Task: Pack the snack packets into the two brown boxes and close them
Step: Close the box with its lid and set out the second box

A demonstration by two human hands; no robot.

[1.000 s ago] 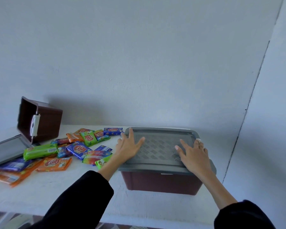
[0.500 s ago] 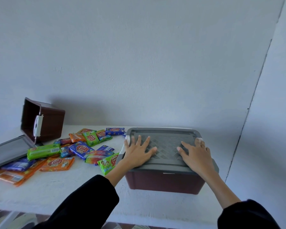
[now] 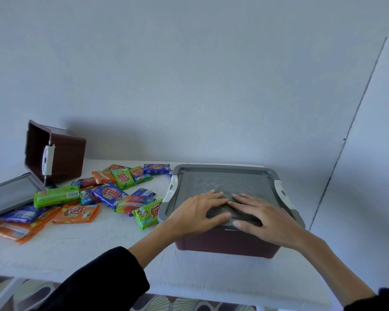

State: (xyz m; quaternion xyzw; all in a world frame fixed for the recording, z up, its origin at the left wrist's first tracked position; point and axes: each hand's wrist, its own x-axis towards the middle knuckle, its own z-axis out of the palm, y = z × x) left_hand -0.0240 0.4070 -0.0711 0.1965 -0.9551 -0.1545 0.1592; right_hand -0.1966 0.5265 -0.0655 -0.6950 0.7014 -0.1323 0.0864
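I see both hands flat, fingers spread, gripping nothing: left hand (image 3: 197,213) and right hand (image 3: 266,217) lie palm-down side by side, fingertips touching, on the grey textured plastic lid (image 3: 227,180) of the brown plastic box (image 3: 225,244) at the right of the white table (image 3: 76,245). Colourful foil snack packets (image 3: 109,194) lie scattered loose on the table left of it. Second brown plastic box (image 3: 54,153) is tipped on its side at far left, opening towards me, its grey lid (image 3: 9,195) flat beside it.
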